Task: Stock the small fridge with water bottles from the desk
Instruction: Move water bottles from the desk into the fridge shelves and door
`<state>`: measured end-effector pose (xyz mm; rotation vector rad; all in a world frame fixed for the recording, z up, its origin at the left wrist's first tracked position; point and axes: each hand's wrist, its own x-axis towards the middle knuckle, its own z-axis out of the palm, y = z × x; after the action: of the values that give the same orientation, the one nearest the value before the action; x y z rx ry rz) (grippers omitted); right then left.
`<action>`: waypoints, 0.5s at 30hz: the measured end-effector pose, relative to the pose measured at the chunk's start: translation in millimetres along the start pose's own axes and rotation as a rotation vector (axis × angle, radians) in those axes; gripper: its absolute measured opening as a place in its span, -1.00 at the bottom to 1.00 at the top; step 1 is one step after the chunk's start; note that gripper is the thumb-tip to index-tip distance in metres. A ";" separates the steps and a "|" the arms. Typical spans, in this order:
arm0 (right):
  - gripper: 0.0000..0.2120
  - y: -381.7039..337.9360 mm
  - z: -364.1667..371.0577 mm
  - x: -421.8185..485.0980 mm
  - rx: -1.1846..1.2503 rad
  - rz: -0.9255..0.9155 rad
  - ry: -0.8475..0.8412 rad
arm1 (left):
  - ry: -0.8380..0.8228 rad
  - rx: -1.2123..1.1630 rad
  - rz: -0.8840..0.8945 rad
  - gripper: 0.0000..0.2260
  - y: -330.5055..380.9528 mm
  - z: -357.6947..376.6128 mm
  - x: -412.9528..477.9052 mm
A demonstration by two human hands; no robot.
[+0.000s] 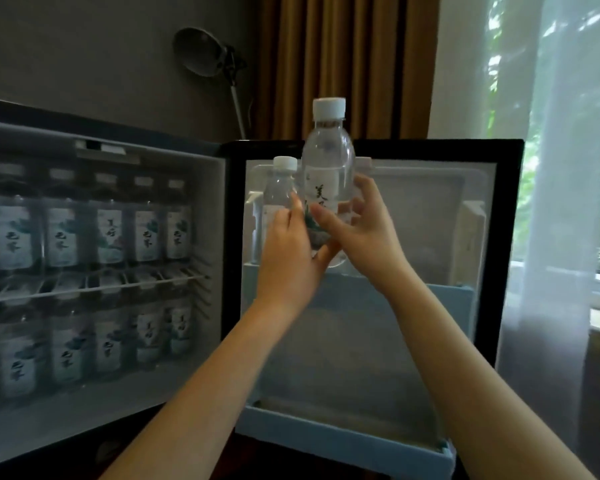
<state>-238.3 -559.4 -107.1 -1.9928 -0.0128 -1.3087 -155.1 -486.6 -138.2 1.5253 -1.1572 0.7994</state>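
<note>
Both my hands hold one clear water bottle (328,157) with a white cap, upright, above the upper shelf of the open fridge door (430,237). My right hand (357,230) grips its right side. My left hand (291,251) wraps its lower left part. A second bottle (279,188) stands in that door shelf just to the left, behind my left hand's fingers. The small fridge (101,271) is open on the left, with several labelled bottles standing in rows on its two levels.
The door's lower shelf (343,441) has a pale blue rim and sticks out toward me. A dark lamp (205,53) stands behind the fridge. Brown curtains and a white sheer curtain (551,202) hang at the right by the window.
</note>
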 end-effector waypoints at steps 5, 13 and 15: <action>-0.55 17.2 2.1 3.5 -0.039 0.079 -0.018 | 0.053 0.114 0.076 -0.26 -18.6 10.1 -7.2; -0.50 21.8 1.3 7.6 -0.227 0.132 -0.091 | 0.057 0.113 0.044 -0.23 -22.8 14.6 -13.6; -0.44 19.9 1.4 6.7 -0.308 0.149 -0.097 | 0.058 0.085 0.041 -0.27 -22.8 15.2 -15.1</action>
<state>-226.3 -575.6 -113.4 -2.2661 0.3021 -1.1726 -139.4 -496.6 -163.2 1.5418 -1.1269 0.9246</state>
